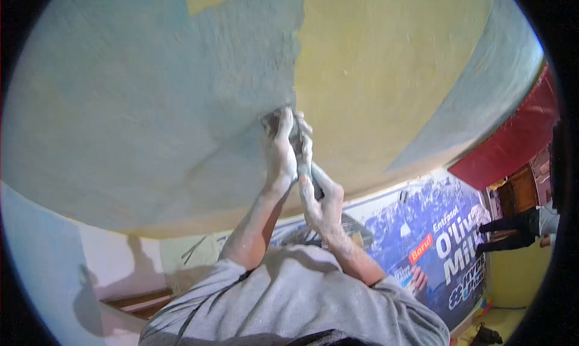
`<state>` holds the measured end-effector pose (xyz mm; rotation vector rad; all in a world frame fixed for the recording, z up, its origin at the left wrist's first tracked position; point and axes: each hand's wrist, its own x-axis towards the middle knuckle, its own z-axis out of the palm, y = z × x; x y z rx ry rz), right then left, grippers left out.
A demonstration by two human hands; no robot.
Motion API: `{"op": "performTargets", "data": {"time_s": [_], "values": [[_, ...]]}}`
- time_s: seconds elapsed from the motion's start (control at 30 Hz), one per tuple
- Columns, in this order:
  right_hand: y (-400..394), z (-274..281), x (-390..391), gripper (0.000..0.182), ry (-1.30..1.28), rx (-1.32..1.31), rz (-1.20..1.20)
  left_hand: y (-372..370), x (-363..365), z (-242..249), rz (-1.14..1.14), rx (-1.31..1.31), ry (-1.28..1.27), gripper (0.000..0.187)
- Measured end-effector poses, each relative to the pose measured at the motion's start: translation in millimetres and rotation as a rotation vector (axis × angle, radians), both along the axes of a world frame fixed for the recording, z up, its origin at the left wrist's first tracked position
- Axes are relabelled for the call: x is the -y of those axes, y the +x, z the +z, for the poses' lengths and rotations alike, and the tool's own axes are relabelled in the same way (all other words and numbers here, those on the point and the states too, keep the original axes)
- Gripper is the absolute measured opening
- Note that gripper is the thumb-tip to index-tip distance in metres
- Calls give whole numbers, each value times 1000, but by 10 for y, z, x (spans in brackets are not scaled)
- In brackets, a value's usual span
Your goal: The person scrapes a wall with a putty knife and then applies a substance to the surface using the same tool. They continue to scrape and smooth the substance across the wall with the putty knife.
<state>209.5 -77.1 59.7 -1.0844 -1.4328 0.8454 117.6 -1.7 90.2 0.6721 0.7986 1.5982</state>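
Both hands, whitened with dust, reach up to one dark flat tool (295, 135) held against the painted surface (241, 56). My left hand (281, 150) is closed around its upper part, thumb along the near face. Lower down and to the right, my right hand (318, 195) wraps the tool's lower end, its fingers partly hidden. The tool lies near the border between a grey-blue area and a yellow area (368, 75) of the surface. A dark edge of the tool shows left of my left thumb.
A large blue printed banner (392, 225) hangs below on the right. A red panel (506, 135) is at the far right, above a standing person (525, 228) in dark trousers. A brown wooden piece (142, 302) sits at the lower left.
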Motion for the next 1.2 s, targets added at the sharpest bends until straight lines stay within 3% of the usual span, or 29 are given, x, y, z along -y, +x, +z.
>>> {"op": "performTargets", "data": {"time_s": [0.07, 0.13, 0.2, 0.3, 0.37, 0.47, 0.5, 0.63, 0.77, 0.9, 1.07, 1.2], "values": [[14, -43, 13, 34, -110, -18, 33, 13, 19, 26, 67, -46, 49, 34], [-8, -242, -78, 34, 36, -129, 20, 6, -6, -59, 60, -8, 63, 33], [-7, -270, -140, 33, 36, -48, -24, 13, -92, -113, 90, -52, 48, 33], [-35, 91, -178, 37, 47, -34, -32, 23, -156, 392, 72, -73, 160, 32], [-30, 263, -191, 36, -32, -58, -17, 29, -127, 469, 95, -87, 173, 30], [-55, -311, -237, 34, 170, -47, -91, 62, -175, -42, 74, -35, 115, 31], [-78, -347, -218, 32, 126, -78, -116, 66, -200, -143, 68, -31, 90, 31], [-7, 263, -256, 33, 7, -42, -37, 45, -186, 477, 56, -52, 163, 29], [-5, 139, -247, 34, -5, -94, -26, 49, -176, 423, 66, -67, 78, 29], [14, 508, -402, 28, 52, -37, -21, 60, -324, 767, 46, -57, 199, 27], [-57, 270, -348, 29, 94, -104, -95, 84, -280, 539, 107, -110, 152, 28], [42, 735, -421, 33, 4, -126, 7, 107, -357, 1019, 85, -93, 177, 28]]}}
